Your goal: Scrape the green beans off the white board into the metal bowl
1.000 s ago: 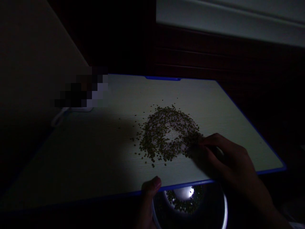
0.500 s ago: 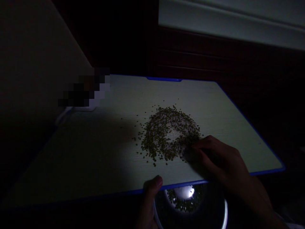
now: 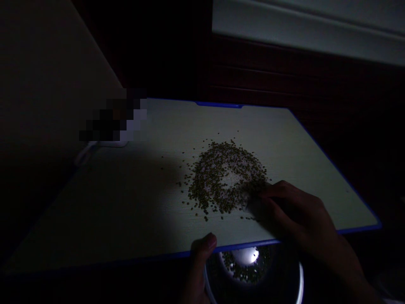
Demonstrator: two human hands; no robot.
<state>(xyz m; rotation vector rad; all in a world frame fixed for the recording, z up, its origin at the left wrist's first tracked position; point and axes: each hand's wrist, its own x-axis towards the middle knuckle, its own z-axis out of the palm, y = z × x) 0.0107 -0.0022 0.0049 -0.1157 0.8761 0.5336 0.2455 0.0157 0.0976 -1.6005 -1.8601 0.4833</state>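
A round spread of mung beans (image 3: 202, 192) mixed with pale grains, which look like rice (image 3: 230, 180), lies on a pale blue-edged tabletop (image 3: 310, 169). My right hand (image 3: 300, 211) reaches over the pile's near right side, thumb and forefinger pinched together; shadow hides what is between them. My left hand (image 3: 201, 266) hooks its thumb over the near edge and lies against the left side of a bowl (image 3: 301, 280), its other fingers hidden. Beans (image 3: 245, 274) sit inside the bowl, partly under the tabletop's edge, around a bright reflection.
At the far left of the tabletop is a blurred-out object (image 3: 110, 122) with a pale cord (image 3: 85, 153) beside it. Dark wooden panelling (image 3: 268, 76) stands behind, below a pale ledge (image 3: 303, 33). A wall (image 3: 47, 76) rises on the left. The light is dim.
My right hand has shifted slightly to the right, and a few beans now show apart from the pile just left of it. My left hand and the bowl keep their places.
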